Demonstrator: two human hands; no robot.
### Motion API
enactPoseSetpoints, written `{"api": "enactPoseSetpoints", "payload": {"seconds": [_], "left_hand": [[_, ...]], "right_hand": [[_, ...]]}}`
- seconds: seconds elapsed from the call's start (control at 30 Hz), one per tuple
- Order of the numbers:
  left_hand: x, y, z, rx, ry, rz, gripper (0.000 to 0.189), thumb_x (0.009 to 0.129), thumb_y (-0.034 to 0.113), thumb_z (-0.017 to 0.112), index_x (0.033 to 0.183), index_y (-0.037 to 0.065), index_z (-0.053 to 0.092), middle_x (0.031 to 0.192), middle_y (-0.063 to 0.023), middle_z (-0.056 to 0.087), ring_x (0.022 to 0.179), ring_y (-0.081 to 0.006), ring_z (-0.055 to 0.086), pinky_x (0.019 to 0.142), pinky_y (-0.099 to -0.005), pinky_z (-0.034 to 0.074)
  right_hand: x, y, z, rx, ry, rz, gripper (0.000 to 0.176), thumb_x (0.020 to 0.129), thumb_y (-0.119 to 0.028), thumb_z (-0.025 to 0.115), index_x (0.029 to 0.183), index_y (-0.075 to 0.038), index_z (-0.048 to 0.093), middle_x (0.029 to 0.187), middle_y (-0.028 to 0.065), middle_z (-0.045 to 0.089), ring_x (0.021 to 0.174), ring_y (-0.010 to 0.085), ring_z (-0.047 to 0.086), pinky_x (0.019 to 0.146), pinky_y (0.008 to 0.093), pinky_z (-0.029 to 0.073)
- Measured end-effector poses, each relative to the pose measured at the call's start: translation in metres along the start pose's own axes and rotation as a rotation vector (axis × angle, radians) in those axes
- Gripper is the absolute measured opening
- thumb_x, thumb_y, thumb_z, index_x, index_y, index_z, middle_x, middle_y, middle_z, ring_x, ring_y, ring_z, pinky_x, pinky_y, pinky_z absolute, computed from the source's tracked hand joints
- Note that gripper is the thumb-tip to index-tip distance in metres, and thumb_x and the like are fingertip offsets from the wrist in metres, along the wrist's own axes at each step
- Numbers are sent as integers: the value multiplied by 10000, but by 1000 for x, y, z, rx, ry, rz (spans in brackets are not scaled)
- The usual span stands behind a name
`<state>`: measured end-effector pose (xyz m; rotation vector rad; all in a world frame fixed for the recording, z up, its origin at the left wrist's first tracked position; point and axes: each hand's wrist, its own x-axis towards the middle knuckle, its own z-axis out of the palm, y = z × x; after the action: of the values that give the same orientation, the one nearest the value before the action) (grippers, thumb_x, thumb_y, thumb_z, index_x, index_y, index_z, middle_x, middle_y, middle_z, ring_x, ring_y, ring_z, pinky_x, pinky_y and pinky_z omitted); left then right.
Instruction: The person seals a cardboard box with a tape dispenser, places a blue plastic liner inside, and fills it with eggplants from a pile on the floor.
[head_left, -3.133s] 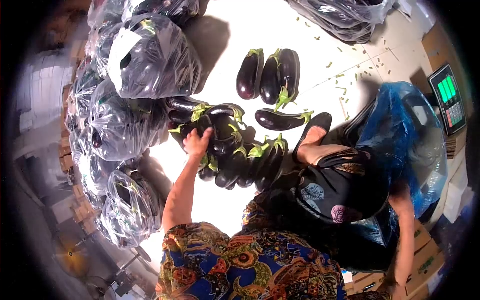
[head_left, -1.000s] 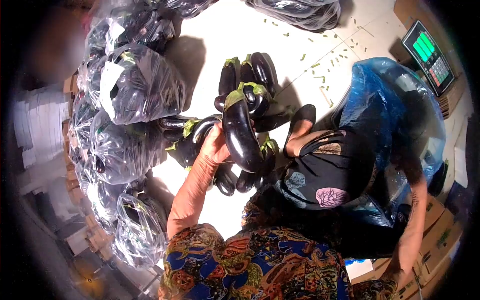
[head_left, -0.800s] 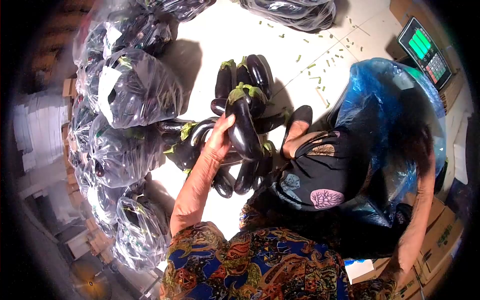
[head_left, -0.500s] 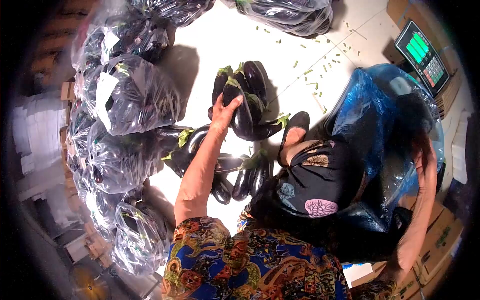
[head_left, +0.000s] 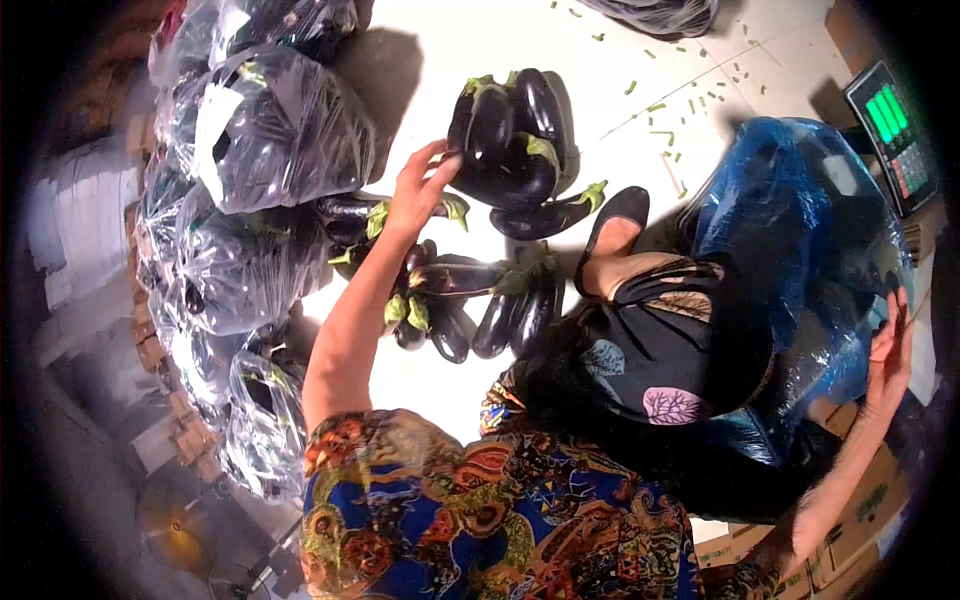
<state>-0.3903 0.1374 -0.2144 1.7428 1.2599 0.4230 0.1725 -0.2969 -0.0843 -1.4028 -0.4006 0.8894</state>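
Note:
My left hand [head_left: 422,188] has its thumb and fingers apart and holds nothing. Its fingertips are right at the left side of a small pile of glossy dark eggplants [head_left: 490,135] on the white floor. One eggplant with a green stem [head_left: 545,218] lies just below that pile, and more eggplants [head_left: 455,278] are strewn nearer my body, beside my left forearm. On the far right, my right hand [head_left: 888,345] lies along the outer side of a blue plastic bag [head_left: 770,190], its fingers stretched out. The inside of the bag is dark.
Clear plastic bags full of eggplants [head_left: 275,130] are stacked along the left. A scale display [head_left: 888,115] with green digits stands at the upper right. Cut green stems [head_left: 655,107] litter the floor. My shoe [head_left: 622,215] is between the eggplants and the blue bag. Cardboard boxes [head_left: 865,500] are at the lower right.
My left hand has let go of an eggplant on the pile and drawn back to the left, fingers apart. My right hand has moved outward along the blue bag. The view has shifted.

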Motion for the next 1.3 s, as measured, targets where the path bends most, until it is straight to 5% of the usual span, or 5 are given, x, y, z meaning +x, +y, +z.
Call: {"api": "enactPoseSetpoints", "payload": {"seconds": [0.27, 0.53, 0.9, 1.03, 1.3], "left_hand": [[-265, -191, -99, 616, 47, -155, 831, 601, 107, 775, 1341, 17, 410, 1230, -176, 531, 1110, -312, 533, 965, -408, 428], [-206, -177, -74, 732, 16, -335, 492, 641, 143, 756, 1079, 100, 534, 1015, -153, 628, 977, -377, 592, 829, -436, 481], [-104, 20, -136, -475, -136, -267, 675, 680, 206, 766, 1263, 9, 490, 1062, -71, 615, 988, -196, 585, 908, -329, 452], [-54, 59, -83, -1226, -278, 26, 1070, 639, 673, 719, 1441, 90, 315, 1126, -187, 584, 1052, -322, 568, 945, -480, 466], [30, 107, 82, -1470, -266, -213, 781, 769, 672, 613, 1140, -6, 499, 962, -206, 593, 870, -342, 581, 814, -443, 511]], "right_hand": [[-5, 22, 36, -244, 123, 46, 518, 959, -233, 553, 1414, -44, 391, 1375, 84, 478, 954, 60, 564, 790, 193, 474], [-2, 34, 21, -245, 124, 199, 393, 981, -221, 516, 1331, -43, 505, 1164, 48, 633, 904, 77, 607, 781, 187, 497], [-2, 41, 21, -382, 128, 122, 534, 953, -292, 554, 1401, -38, 414, 1308, 84, 539, 966, 79, 566, 780, 174, 455], [-10, 42, 19, -324, 105, 179, 513, 943, -259, 574, 1388, -42, 439, 1167, 37, 599, 898, 72, 553, 732, 188, 434], [-23, 13, 83, -380, 151, 228, 557, 898, -260, 614, 1381, -41, 445, 1337, 115, 519, 1186, 237, 498, 998, 334, 382]]}}
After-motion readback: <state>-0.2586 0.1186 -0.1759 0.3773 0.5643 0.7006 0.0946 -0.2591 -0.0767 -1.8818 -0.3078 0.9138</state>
